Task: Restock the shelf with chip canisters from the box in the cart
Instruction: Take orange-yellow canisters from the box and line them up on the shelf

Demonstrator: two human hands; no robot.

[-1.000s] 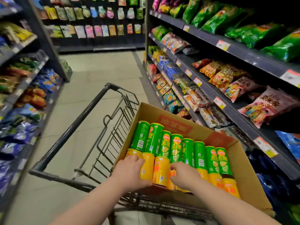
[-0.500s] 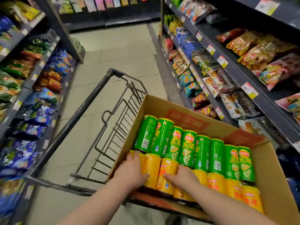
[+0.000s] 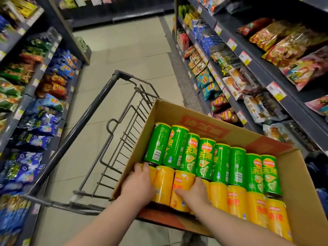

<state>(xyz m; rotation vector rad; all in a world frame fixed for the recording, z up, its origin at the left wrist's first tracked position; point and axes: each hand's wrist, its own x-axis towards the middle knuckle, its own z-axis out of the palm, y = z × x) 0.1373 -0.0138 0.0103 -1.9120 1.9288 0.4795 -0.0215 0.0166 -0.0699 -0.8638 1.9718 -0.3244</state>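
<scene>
In a shop aisle with a pale tiled floor (image 3: 124, 55), two long runs of dark shelves fill the sides; the right shelves (image 3: 258, 66) carry snack bags and small boxes with price tags along the edges; the left shelves (image 3: 31, 90) carry blue, green and orange bags. Between them stands a wire cart (image 3: 88, 118) with a dark rail, seen from above. A brown cardboard box (image 3: 204, 118) with its top open sits across the near right part of the cart, its far wall printed in red. Inside the box the chip canisters lie on their sides in two rows, touching one another; the green canisters (image 3: 205, 157) make the far row; the yellow canisters (image 3: 236, 201) make the near row, end to end with the green ones. Both bare forearms reach in from the bottom edge. The left hand (image 3: 138, 185) lies over the leftmost yellow canister (image 3: 153, 172), just beside the box's left wall, with its fingers curled over the can. The right hand (image 3: 195, 194) rests near the middle of the yellow row, thumb stretched to the left across one can and fingers bent over the next; whether it has closed on a can I cannot tell.
</scene>
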